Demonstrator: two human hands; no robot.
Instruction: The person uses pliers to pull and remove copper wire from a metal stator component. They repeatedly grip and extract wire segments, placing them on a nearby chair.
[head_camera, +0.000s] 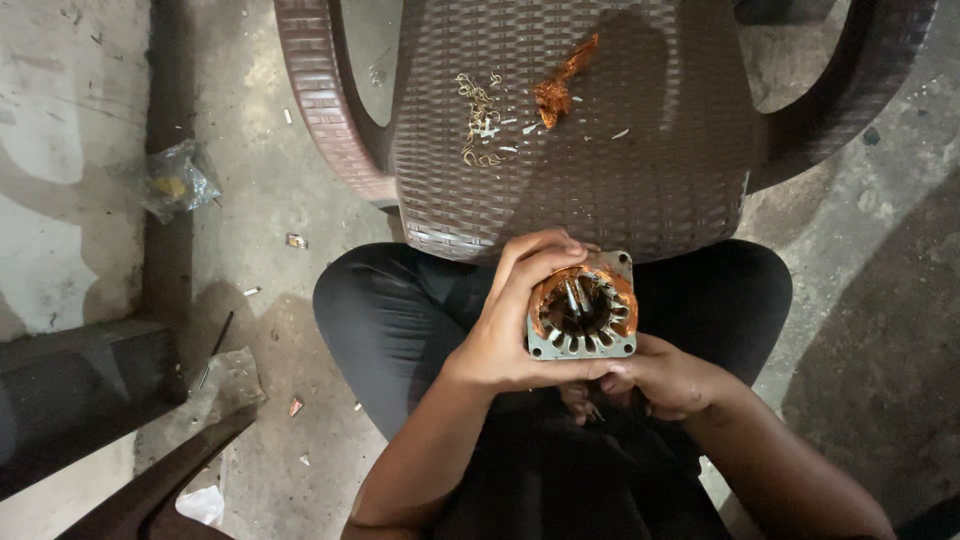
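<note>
Two hands grip a motor stator (583, 312) at frame centre: left hand (515, 320) curled tight around its side, right hand (665, 375) closed beneath. Above, a brown wicker chair (640, 160) holds copper scraps (560, 85).

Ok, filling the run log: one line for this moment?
left hand: grips stator | right hand: supports stator below | chair: wire scraps
</note>
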